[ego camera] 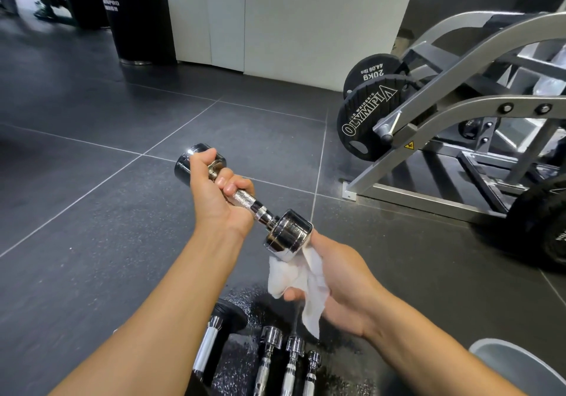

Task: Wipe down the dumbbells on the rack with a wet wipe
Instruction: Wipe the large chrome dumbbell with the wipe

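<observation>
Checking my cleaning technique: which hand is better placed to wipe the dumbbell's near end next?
Right hand: it holds the wipe at that end; the left hand grips the dumbbell by its handle.

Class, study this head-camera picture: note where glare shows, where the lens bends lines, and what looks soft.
Head view: glare streaks on the chrome dumbbell heads; the wide lens stretches both forearms toward the bottom edge; the top-left background is dim and soft; left hand, right hand and wipe are sharp.
</observation>
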### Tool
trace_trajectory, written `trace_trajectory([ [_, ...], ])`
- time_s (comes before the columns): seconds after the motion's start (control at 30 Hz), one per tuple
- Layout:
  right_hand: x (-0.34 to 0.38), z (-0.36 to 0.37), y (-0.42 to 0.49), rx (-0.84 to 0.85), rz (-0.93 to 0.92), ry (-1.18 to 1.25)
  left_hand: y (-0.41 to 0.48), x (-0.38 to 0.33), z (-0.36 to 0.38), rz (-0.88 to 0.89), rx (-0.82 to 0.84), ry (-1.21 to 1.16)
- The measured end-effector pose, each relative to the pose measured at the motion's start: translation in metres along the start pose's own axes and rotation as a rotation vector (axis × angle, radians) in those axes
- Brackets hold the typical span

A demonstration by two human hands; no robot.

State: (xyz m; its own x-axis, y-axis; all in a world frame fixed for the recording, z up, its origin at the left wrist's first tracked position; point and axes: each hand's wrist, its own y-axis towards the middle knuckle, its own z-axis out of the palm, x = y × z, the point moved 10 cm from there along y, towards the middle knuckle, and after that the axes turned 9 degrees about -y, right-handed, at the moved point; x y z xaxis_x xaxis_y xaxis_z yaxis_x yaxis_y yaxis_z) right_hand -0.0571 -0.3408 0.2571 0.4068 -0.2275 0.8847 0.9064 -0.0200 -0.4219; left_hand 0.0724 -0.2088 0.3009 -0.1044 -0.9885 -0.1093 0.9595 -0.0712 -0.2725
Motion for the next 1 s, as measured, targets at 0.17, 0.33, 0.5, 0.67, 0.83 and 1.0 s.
trace_trajectory([
  [0.17,0.011,-0.024,-0.003,-0.114,0.002,-0.263,0.001,0.001,-0.003,0.038,0.039,0.2],
  [0.33,0.022,-0.032,-0.011,-0.175,-0.014,-0.459,0.01,0.009,-0.028,0.031,0.007,0.434],
  [0.5,0.019,-0.033,-0.008,-0.21,-0.051,-0.545,0.02,0.023,-0.089,0.015,-0.088,0.727],
  [0.67,0.013,-0.04,-0.002,-0.212,-0.066,-0.63,0.026,0.041,-0.179,-0.112,-0.127,1.112],
  [0.83,0.012,-0.049,0.0,-0.179,-0.086,-0.686,0.026,0.053,-0.288,-0.279,-0.288,1.512],
  [1.0,0.006,-0.066,0.007,-0.214,-0.102,-0.797,0.023,0.063,-0.376,-0.489,-0.369,1.597],
])
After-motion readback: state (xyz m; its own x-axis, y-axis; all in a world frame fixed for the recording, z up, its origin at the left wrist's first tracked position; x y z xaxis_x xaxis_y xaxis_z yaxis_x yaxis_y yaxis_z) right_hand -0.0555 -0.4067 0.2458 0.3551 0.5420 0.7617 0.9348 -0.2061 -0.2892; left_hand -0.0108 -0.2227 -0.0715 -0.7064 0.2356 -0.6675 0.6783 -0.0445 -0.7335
